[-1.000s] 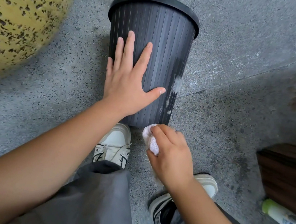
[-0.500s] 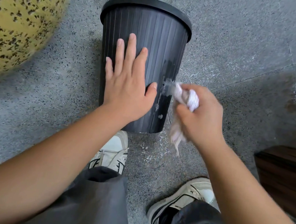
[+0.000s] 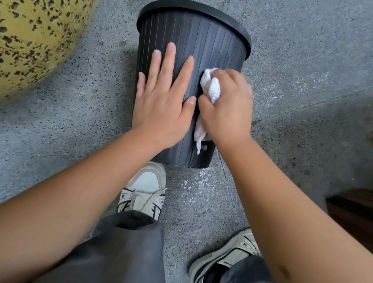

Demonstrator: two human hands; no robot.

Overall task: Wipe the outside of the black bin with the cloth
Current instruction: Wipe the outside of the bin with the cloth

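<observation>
1. Yellow speckled rounded mass (image 3: 25, 25) occupies the far left of the grey floor (image 3: 61, 148), apart from the work.
2. Left hand (image 3: 162, 100) lies flat on the ribbed side of the black bin (image 3: 195, 33), fingers straight and spread, steadying it.
3. Bin stands inverted on the floor just ahead of the shoes. Judged thin moulded plastic: light, fairly stiff, liable to slide or tip under sideways rubbing, so bracing the wall is sound.
4. Right hand (image 3: 229, 109) is clenched round the white cloth (image 3: 210, 87), pressing it against the bin's right flank. Cloth judged soft, best bunched.
5. Dark wooden item (image 3: 365, 219) at right edge.
</observation>
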